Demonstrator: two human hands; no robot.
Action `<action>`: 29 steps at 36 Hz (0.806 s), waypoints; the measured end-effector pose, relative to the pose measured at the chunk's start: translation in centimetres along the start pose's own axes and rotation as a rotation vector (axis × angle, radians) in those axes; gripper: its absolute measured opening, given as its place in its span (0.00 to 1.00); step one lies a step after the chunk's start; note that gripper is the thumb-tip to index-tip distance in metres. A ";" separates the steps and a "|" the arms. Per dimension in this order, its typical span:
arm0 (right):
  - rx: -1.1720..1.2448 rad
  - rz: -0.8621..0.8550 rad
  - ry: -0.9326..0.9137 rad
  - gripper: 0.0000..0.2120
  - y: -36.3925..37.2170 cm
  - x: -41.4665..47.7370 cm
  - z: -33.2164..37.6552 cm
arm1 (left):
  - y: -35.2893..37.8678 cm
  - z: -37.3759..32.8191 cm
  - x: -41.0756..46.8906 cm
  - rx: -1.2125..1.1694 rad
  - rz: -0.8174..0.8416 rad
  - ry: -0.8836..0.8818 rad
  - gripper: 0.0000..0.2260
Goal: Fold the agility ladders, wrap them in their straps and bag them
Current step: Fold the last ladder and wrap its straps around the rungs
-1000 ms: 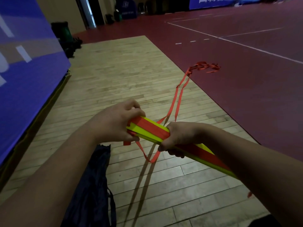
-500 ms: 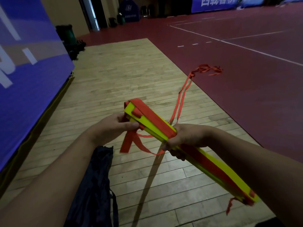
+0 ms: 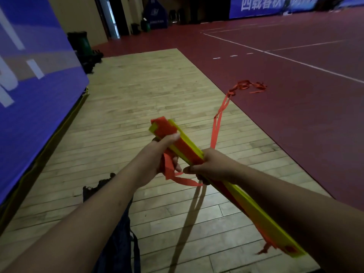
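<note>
I hold a stacked bundle of yellow ladder rungs (image 3: 189, 150) with orange strap running along it, slanting from upper left to lower right. My left hand (image 3: 163, 156) grips the bundle near its far end, thumb across the top, with loose orange strap (image 3: 169, 168) looped over its fingers. My right hand (image 3: 210, 166) grips the bundle at its middle. From there a long orange strap (image 3: 218, 117) trails across the floor to a tangled heap (image 3: 248, 86) on the red court. A dark blue bag (image 3: 118, 233) lies on the wooden floor below my left forearm.
A blue padded wall panel (image 3: 35, 79) runs along the left. Pale wooden flooring (image 3: 137, 99) meets red court flooring (image 3: 295, 115) with white lines. Dark green bins and bags (image 3: 82, 46) stand at the far left corner.
The bundle's far end has risen and tilted up. My left hand moved from that end down to the bundle's side, now with the loose strap over its fingers. The right hand kept its grip.
</note>
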State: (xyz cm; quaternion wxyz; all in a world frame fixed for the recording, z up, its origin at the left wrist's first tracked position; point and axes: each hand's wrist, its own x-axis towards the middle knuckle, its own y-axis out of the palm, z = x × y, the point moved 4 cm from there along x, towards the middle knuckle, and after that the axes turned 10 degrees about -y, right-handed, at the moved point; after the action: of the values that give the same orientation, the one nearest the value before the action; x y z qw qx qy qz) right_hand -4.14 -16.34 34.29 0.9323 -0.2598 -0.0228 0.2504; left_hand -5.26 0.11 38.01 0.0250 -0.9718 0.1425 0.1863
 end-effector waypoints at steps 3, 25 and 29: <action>-0.287 -0.066 -0.049 0.14 1.2 0.5 0.1 | 0.0 0.6 0.2 0.006 -0.183 -0.107 0.31; -0.747 -0.171 -0.295 0.15 1.4 -0.9 3.5 | 0.2 -1.2 -0.1 -0.011 -0.344 0.080 0.25; -0.651 -0.178 -0.297 0.19 1.7 -0.7 3.3 | 0.0 -1.4 -0.4 0.001 -0.537 0.136 0.16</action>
State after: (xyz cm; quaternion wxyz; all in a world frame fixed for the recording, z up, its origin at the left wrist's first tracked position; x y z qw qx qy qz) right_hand -6.08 -13.89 36.33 0.8056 -0.5006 -0.2586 0.1830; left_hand -5.09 0.11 39.49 0.0644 -0.9850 -0.1185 0.1074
